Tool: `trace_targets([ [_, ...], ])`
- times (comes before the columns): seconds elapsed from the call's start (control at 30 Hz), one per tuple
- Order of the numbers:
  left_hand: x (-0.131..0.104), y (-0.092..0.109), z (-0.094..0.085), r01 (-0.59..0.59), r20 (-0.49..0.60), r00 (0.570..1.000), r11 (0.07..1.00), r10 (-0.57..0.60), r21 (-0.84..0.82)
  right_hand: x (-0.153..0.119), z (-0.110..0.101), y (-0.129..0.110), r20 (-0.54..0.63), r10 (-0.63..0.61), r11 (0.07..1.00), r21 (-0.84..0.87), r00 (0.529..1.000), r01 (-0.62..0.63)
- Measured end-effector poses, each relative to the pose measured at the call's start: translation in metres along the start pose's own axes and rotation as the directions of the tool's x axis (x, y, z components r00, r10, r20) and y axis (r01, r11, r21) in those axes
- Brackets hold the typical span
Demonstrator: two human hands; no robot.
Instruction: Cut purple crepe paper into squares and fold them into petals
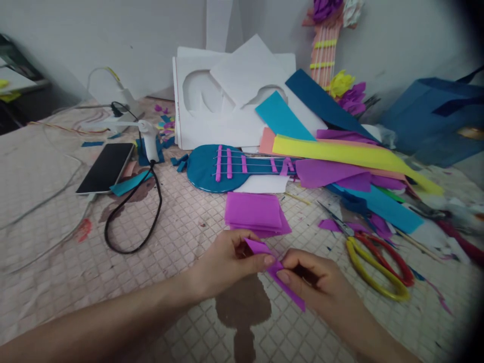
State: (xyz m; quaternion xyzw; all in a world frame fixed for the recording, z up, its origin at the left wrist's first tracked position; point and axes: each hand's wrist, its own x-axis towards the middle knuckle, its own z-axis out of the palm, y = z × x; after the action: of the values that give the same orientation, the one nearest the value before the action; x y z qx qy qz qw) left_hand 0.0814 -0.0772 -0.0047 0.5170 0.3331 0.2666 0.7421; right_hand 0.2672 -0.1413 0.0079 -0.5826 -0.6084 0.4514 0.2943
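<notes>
A narrow purple paper strip (294,296), slanting down to the right, is pinched between both hands above the table. My left hand (230,262) is closed on its upper part, thumb on top. On the lower part, my right hand (315,277) grips it between thumb and fingers. Just beyond the hands lies a small stack of purple paper pieces (252,210). Farther back rests a blue guitar-shaped piece (204,169) with pink bars and thin strings.
Scissors with yellow and red handles (355,252) lie at the right. Coloured paper strips (340,154) spread behind them. White boards (234,126) lean against the wall. At left are a phone (108,166) and a black cord loop (159,212).
</notes>
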Motion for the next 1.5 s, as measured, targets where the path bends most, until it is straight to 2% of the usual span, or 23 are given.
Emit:
trace_targets([
  [0.1, 0.000, 0.000, -0.001, 0.016, -0.045, 0.999, 1.000, -0.015, 0.015, -0.003, 0.000, 0.004, 0.031, 0.030, 0.999, 0.013, 0.999, -0.031],
  [0.23, -0.002, 0.004, -0.005, 0.056, -0.019, 0.998, 0.997, -0.056, 0.043, -0.002, -0.001, 0.006, 0.007, 0.026, 1.000, 0.007, 1.000, -0.027],
  [0.33, -0.003, 0.004, -0.006, 0.060, -0.015, 0.998, 0.998, -0.060, -0.008, -0.002, 0.000, 0.006, -0.010, 0.003, 1.000, 0.016, 1.000, -0.003],
  [0.47, -0.005, 0.005, -0.002, 0.073, -0.063, 0.995, 0.993, -0.079, -0.092, -0.003, 0.004, 0.004, -0.047, -0.031, 1.000, -0.002, 0.998, 0.031],
  [0.6, -0.008, 0.007, 0.004, 0.043, -0.052, 0.998, 0.998, -0.045, -0.044, -0.006, 0.009, 0.000, -0.075, -0.114, 0.991, -0.080, 0.991, 0.108],
  [0.73, -0.009, 0.003, 0.007, 0.037, -0.110, 0.993, 0.999, -0.040, -0.034, -0.006, 0.012, 0.001, -0.083, -0.155, 0.977, -0.160, 0.984, 0.140],
  [0.97, -0.009, -0.002, 0.005, -0.071, -0.093, 0.993, 0.997, 0.074, 0.035, -0.005, 0.013, 0.001, -0.072, -0.133, 0.991, -0.029, 0.988, 0.132],
  [1.1, -0.010, -0.001, 0.007, -0.091, -0.108, 0.989, 0.992, 0.100, 0.084, -0.006, 0.015, -0.001, -0.101, -0.144, 0.989, -0.056, 0.984, 0.139],
  [1.27, -0.010, 0.002, 0.006, -0.087, -0.136, 0.987, 0.996, 0.089, 0.027, -0.007, 0.015, -0.002, -0.147, -0.189, 0.976, -0.138, 0.971, 0.169],
  [1.5, -0.009, 0.002, 0.004, -0.054, -0.146, 0.989, 0.991, 0.036, -0.123, -0.008, 0.012, -0.001, -0.199, -0.184, 0.979, -0.121, 0.963, 0.163],
])
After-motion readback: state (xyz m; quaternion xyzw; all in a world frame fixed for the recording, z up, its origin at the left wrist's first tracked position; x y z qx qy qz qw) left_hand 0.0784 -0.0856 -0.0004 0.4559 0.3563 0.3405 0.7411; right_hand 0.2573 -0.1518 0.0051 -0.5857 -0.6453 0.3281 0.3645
